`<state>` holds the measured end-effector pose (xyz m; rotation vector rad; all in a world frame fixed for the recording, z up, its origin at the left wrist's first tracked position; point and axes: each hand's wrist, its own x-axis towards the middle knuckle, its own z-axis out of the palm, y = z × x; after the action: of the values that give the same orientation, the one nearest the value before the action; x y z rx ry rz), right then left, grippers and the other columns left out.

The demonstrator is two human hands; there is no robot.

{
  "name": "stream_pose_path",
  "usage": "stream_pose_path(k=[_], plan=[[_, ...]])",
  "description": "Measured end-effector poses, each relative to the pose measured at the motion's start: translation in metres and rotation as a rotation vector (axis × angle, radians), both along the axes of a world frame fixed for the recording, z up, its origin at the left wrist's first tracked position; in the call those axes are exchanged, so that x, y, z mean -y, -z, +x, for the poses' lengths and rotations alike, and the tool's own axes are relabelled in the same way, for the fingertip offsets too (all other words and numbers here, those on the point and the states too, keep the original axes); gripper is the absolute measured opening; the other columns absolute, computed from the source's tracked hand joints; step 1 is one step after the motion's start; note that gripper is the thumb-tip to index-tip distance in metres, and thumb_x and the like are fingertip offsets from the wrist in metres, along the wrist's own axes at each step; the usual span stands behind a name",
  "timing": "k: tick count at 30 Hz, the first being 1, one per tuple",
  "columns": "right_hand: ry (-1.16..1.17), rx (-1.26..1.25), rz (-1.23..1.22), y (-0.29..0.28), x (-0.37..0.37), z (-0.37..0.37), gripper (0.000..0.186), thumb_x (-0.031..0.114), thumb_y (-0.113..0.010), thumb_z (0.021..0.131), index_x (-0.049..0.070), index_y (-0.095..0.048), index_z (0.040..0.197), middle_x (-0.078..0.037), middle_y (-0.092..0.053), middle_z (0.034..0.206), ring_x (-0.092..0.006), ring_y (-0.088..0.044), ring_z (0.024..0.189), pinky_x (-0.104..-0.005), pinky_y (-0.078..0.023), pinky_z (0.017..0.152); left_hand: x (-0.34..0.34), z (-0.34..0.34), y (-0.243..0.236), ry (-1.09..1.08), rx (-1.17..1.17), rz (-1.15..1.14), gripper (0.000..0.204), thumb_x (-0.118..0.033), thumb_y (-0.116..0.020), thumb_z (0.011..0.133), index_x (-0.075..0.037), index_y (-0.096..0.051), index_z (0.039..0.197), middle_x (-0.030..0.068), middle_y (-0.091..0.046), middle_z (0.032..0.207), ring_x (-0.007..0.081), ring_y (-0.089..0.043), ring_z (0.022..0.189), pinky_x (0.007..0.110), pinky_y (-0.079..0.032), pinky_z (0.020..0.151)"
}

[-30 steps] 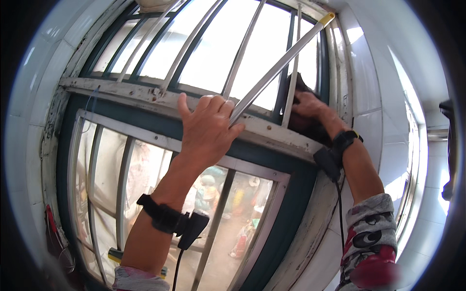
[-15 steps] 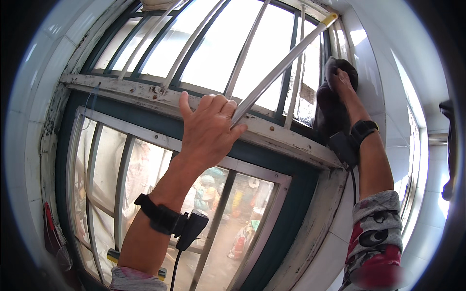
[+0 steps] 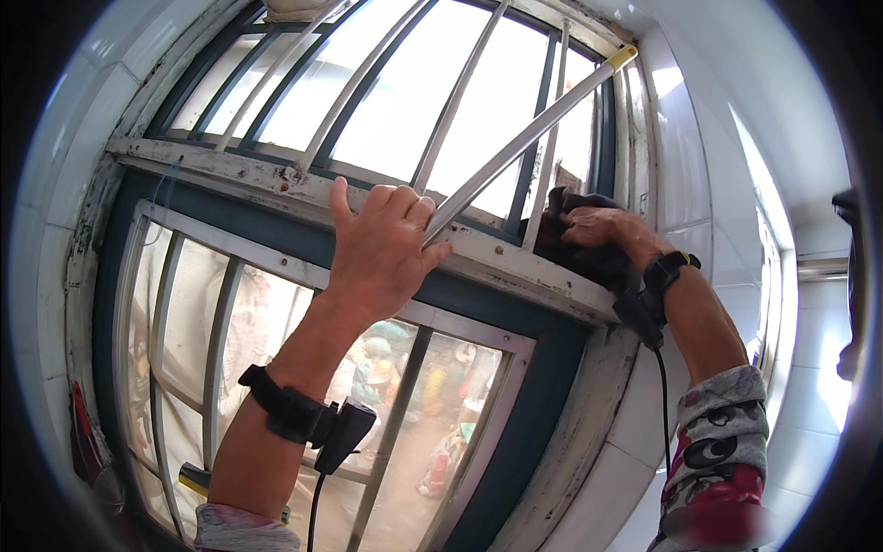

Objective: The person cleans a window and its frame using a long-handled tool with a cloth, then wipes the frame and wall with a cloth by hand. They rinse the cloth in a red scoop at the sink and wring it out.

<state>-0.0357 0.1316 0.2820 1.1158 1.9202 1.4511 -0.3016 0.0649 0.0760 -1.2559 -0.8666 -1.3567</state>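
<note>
My left hand (image 3: 379, 253) is closed around a silvery metal pole (image 3: 529, 138), in front of the white ledge between the upper and lower windows. The pole slants up to the right, ending in a yellow tip (image 3: 623, 57) near the upper frame corner. With my right hand (image 3: 607, 227) I grip a dark cloth (image 3: 589, 262), bunched on the right end of the worn ledge (image 3: 497, 253), beside the last upright bar. Part of the cloth is hidden under my fingers. Both wrists wear black straps with small cabled boxes.
Upright bars (image 3: 452, 97) cross the bright upper window. A lower barred window (image 3: 418, 368) sits in a dark green frame. Behind my left forearm shows a black and yellow piece (image 3: 195, 478), partly hidden. White tiled walls (image 3: 676, 184) flank the opening; something red (image 3: 81, 414) hangs at left.
My right hand has moved the dark cloth down and left, from the side wall of the recess onto the ledge's right end. My left hand keeps its hold on the pole.
</note>
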Motion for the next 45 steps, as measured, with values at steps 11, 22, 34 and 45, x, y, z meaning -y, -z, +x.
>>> stream_pose_path(k=[11, 22, 34, 45], plan=[[-0.351, 0.06, 0.543, -0.001, 0.02, 0.027, 0.015, 0.014, -0.054, 0.076, 0.003, -0.064, 0.071, -0.017, -0.063, 0.074, -0.0344, -0.061, 0.075, -0.0397, -0.049, 0.073, 0.003, 0.0, 0.001, -0.001, 0.015, -0.041, 0.035, -0.033, -0.061, 0.082, -0.008, -0.057, 0.106, 0.0023, -0.049, 0.097, 0.0195, -0.045, 0.106, 0.061, -0.012, 0.104], [-0.279, -0.051, 0.302, -0.005, -0.051, -0.002, 0.027, 0.008, -0.051, 0.078, 0.004, -0.063, 0.102, -0.019, -0.064, 0.1, -0.0313, -0.059, 0.099, -0.0437, -0.041, 0.095, -0.002, -0.003, 0.002, -0.005, -0.003, -0.012, 0.036, -0.035, -0.064, 0.081, -0.009, -0.059, 0.105, 0.0007, -0.052, 0.099, 0.0172, -0.047, 0.106, 0.061, -0.014, 0.105], [-0.559, -0.847, 0.188, 0.014, 0.025, 0.035, 0.033, 0.004, -0.051, 0.068, 0.0, -0.066, 0.098, -0.019, -0.066, 0.092, -0.0304, -0.063, 0.088, -0.0343, -0.049, 0.082, 0.007, -0.003, 0.0, -0.033, 0.009, -0.037, 0.035, -0.036, -0.064, 0.081, -0.011, -0.058, 0.105, -0.0002, -0.052, 0.098, 0.0165, -0.046, 0.106, 0.061, -0.015, 0.105], [-0.077, -0.3, 0.436, -0.001, -0.02, 0.019, 0.037, 0.021, -0.05, 0.082, 0.0, -0.054, 0.113, -0.018, -0.062, 0.105, -0.0306, -0.06, 0.097, -0.0381, -0.046, 0.088, 0.0, -0.006, 0.001, -0.051, -0.021, 0.008, 0.036, -0.035, -0.065, 0.08, -0.011, -0.058, 0.106, -0.0003, -0.052, 0.098, 0.0169, -0.047, 0.104, 0.061, -0.017, 0.104]])
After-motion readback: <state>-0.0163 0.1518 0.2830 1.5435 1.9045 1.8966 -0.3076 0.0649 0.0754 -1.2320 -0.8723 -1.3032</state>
